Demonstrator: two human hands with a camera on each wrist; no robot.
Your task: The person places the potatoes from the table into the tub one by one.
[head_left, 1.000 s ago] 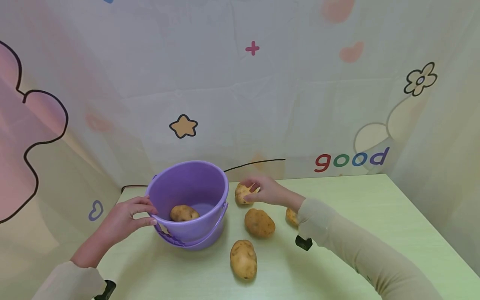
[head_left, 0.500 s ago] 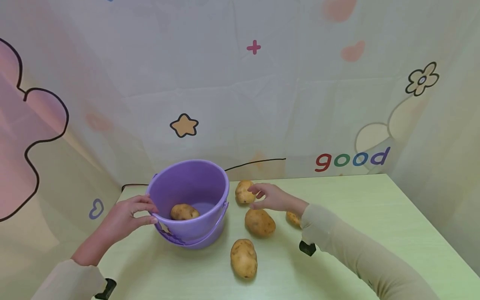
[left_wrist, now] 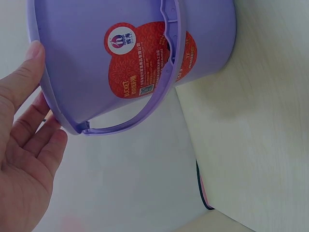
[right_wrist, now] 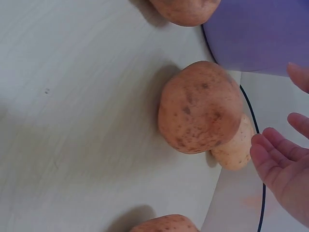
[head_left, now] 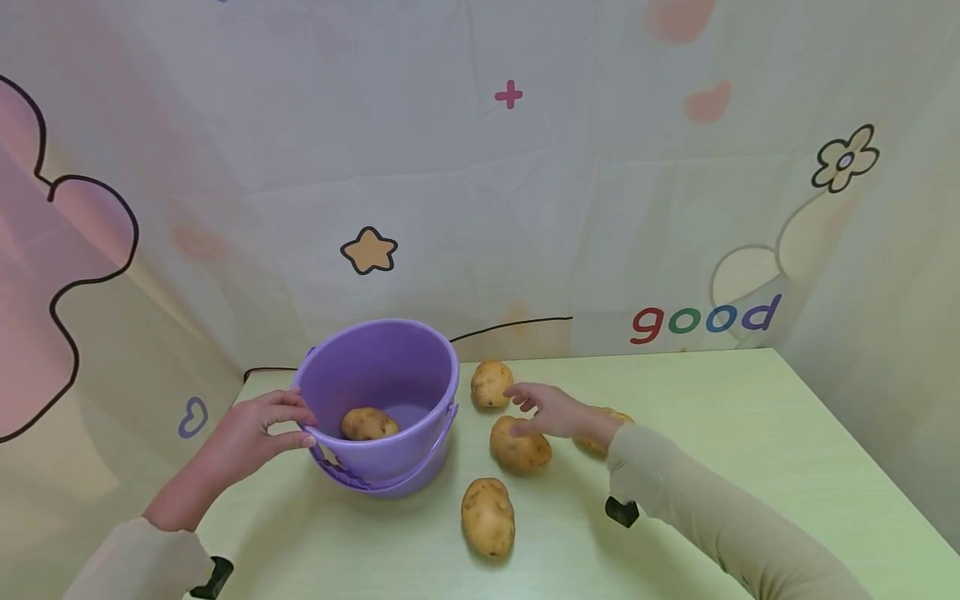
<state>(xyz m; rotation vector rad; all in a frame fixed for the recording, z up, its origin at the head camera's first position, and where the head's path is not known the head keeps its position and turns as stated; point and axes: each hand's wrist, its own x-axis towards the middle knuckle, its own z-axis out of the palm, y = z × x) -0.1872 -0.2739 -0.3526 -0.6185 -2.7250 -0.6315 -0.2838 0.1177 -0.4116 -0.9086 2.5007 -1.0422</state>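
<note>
My left hand pinches the rim of a purple bucket, thumb on the outer side and fingers over the edge. The left wrist view shows the bucket's red label and hanging handle. One potato lies inside the bucket. Above the table, my right hand holds nothing, its fingers loosely bent. It overlaps the top of a middle potato in the head view. Just past its fingertips is a back potato. Another potato, partly hidden by my right wrist, lies to the right.
A front potato lies nearest me on the pale green table. A printed curtain hangs right behind the table's back edge.
My right hand has drawn back from over the back potato, moving right and toward me above the middle potato. My left hand and the bucket stay in place.
</note>
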